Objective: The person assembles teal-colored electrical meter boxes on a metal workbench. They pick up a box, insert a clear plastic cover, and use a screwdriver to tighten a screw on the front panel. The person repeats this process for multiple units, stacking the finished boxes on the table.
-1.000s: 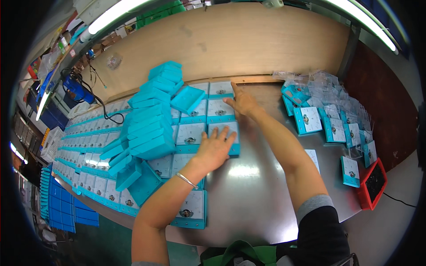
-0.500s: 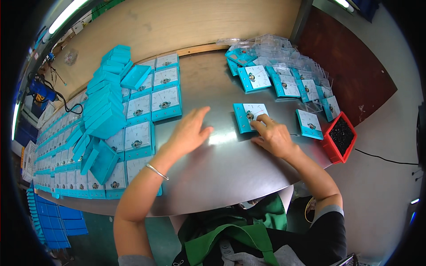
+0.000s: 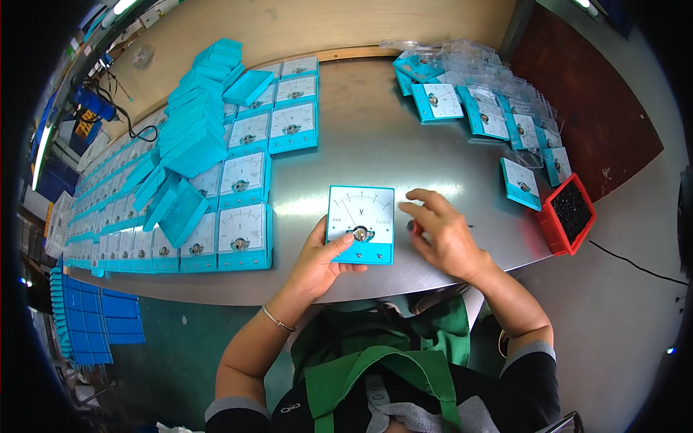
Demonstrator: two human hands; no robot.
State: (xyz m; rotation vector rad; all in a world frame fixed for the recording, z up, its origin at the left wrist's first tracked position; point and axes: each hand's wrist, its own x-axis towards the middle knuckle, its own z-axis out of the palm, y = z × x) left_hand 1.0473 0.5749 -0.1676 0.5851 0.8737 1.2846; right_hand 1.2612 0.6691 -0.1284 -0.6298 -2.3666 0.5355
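Observation:
My left hand [image 3: 315, 261] holds a square panel voltmeter [image 3: 372, 209] near the front of the table. Its thumb presses by the coil at the meter's lower middle, with the fingers underneath. The meter has a white dial, a thin needle and a teal base, with no clear cover over the dial. Just right of it, my right hand [image 3: 449, 237] is raised with curled fingers, apart from the meter. A small black part [image 3: 411, 226] shows at its thumb tip, too small to make out fully.
Rows of similar meters [image 3: 242, 173] fill the table's left side, with teal housings [image 3: 191, 148] heaped on them. At the far right lie more meters [image 3: 437, 101] and clear covers [image 3: 469, 58]. A red bin [image 3: 554, 229] of small black parts stands at the right edge.
The meter has moved from under my right hand, leftward and nearer to me, into my left hand. My left hand has closed on it. The view has shifted slightly.

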